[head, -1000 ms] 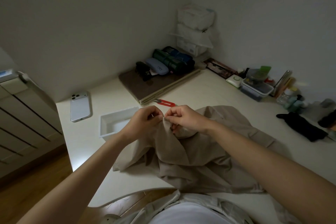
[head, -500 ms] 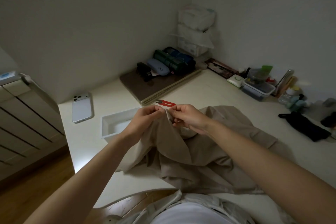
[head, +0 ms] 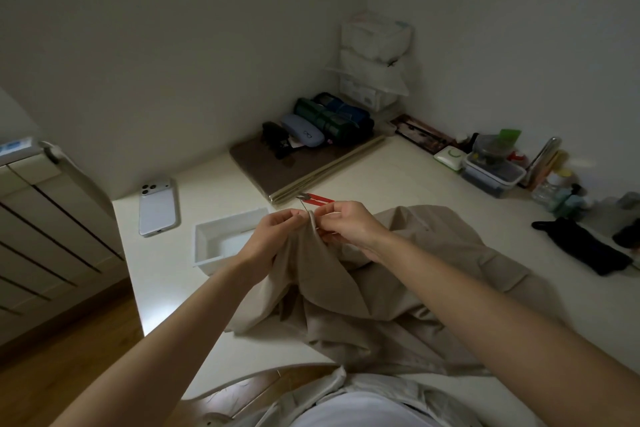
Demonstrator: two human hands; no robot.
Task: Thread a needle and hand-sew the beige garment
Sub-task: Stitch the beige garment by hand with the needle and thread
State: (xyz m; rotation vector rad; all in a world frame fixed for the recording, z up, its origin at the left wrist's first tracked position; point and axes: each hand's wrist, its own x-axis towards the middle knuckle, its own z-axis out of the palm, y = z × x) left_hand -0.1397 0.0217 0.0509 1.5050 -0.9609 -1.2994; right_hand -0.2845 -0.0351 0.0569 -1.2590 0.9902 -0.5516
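While pinched up off the table, keep the garment fold taut. Left hand gripping the fold edge. Right hand pinched shut just right of it, likely on the needle, tip poking out far side. Push straight through, short even stitches, fingertips off the point. Rest of garment heaped near-centre.

Home desk; phone, toiletries

Unclear spots
What else the right hand pinches with the beige garment is too small to tell; red snips sit half behind it.
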